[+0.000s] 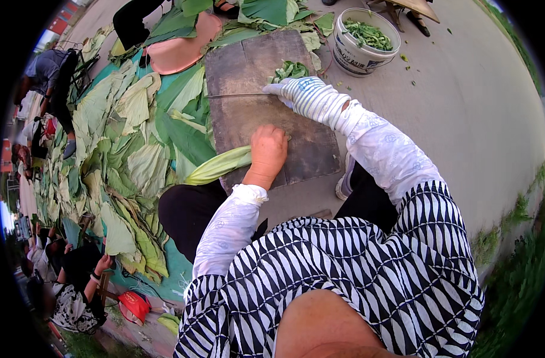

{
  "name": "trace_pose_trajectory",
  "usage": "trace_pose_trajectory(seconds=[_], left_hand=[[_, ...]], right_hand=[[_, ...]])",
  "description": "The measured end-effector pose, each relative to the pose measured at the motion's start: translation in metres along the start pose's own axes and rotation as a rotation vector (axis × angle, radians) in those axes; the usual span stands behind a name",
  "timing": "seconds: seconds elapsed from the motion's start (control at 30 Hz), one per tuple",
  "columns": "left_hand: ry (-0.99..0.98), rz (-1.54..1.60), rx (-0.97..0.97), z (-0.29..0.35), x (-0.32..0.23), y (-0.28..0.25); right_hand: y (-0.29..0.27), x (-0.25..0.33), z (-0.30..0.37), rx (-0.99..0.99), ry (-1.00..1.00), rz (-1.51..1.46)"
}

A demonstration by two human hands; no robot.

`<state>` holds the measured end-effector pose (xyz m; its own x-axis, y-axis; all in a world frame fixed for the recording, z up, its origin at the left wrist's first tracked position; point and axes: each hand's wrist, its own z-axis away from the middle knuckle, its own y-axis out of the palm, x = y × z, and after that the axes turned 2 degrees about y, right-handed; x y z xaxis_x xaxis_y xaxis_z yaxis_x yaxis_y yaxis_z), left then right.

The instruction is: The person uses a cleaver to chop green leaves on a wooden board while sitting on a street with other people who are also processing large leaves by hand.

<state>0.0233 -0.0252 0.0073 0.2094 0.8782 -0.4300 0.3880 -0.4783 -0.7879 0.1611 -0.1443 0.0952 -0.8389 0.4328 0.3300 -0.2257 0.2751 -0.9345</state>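
Note:
My bare left hand (pixel 269 150) is closed around a long, pale green folded leaf (pixel 219 166). Its loose end sticks out leftward past the edge of a worn dark wooden board (pixel 237 122). My right hand (pixel 311 98), in a striped white glove, is over the board's right side with its fingers together; what they grip, if anything, is hidden. A thin dark line runs left from the gloved fingertips; I cannot tell whether it is a blade or a board seam. Cut green leaf pieces (pixel 290 71) lie just beyond the glove.
Large green leaves (pixel 135 107) cover a green sheet on the left. Beyond the board are a pink basin (pixel 186 48) and, to the right, a white bucket (pixel 366 43) of cut leaves. Other people (pixel 76 292) are at the left. A red bag (pixel 133 307) lies nearby.

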Motion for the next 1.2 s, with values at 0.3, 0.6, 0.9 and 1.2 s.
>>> trace_pose_trajectory(seconds=[0.3, 0.6, 0.9, 1.2], left_hand=[[0.205, -0.004, -0.048, 0.009, -0.03, 0.015], [0.179, -0.172, 0.042, 0.019, -0.041, -0.002], [0.17, 0.002, -0.091, 0.013, -0.016, 0.015], [0.004, -0.044, 0.047, 0.011, -0.017, 0.001]], right_hand=[[0.029, 0.017, 0.037, 0.195, -0.035, 0.253], [0.031, 0.008, 0.063, 0.001, -0.048, 0.215], [0.038, 0.042, 0.106, -0.048, 0.073, -0.172], [0.068, 0.027, 0.096, -0.011, 0.207, -0.094]])
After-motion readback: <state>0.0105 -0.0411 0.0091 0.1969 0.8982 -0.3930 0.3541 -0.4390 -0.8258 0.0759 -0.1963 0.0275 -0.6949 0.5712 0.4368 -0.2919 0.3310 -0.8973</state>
